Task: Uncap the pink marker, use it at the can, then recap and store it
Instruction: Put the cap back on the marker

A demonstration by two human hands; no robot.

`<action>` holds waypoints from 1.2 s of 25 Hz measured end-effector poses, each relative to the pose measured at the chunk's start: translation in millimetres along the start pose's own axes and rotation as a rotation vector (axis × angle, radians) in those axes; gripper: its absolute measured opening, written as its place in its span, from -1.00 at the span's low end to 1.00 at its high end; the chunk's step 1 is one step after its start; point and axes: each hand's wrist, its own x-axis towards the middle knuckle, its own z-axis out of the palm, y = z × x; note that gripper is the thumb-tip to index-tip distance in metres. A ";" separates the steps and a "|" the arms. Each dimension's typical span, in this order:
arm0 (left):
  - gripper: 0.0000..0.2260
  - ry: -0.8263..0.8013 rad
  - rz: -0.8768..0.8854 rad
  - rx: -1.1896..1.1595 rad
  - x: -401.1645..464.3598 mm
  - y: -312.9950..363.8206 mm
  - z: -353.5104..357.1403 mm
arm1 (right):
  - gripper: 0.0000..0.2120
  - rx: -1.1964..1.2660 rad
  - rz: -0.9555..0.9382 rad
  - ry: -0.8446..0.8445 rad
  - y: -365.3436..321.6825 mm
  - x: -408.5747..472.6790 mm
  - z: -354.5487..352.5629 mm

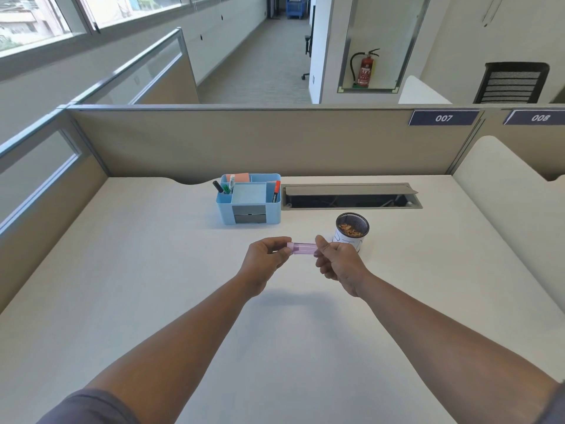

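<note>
The pink marker lies level above the desk, gripped at both ends. My left hand pinches its left end and my right hand closes over its right end. Both ends are hidden by fingers, so I cannot tell whether the cap is on. The can, a black mesh cup with a white paper band and brownish bits inside, stands just behind my right hand.
A blue desk organizer with several markers and sticky notes stands behind my hands. To its right an open cable tray is set into the white desk. Beige partition walls close in the back and left.
</note>
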 end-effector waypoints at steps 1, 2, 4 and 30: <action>-0.75 0.002 -0.001 0.007 -0.3 0.6 0.3 | -0.51 -0.014 0.000 0.009 -0.7 0.1 0.7; -0.75 0.003 -0.003 0.010 -0.5 1.0 0.0 | -0.51 -0.023 0.000 0.014 -1.5 0.1 1.6; -0.75 0.006 -0.005 0.005 -1.6 0.1 -1.0 | -0.53 -0.041 -0.011 0.013 -2.5 0.0 3.3; -0.83 0.095 0.008 0.098 34.6 -1.4 -30.0 | -0.86 -0.304 -0.077 -0.135 -8.5 43.2 21.8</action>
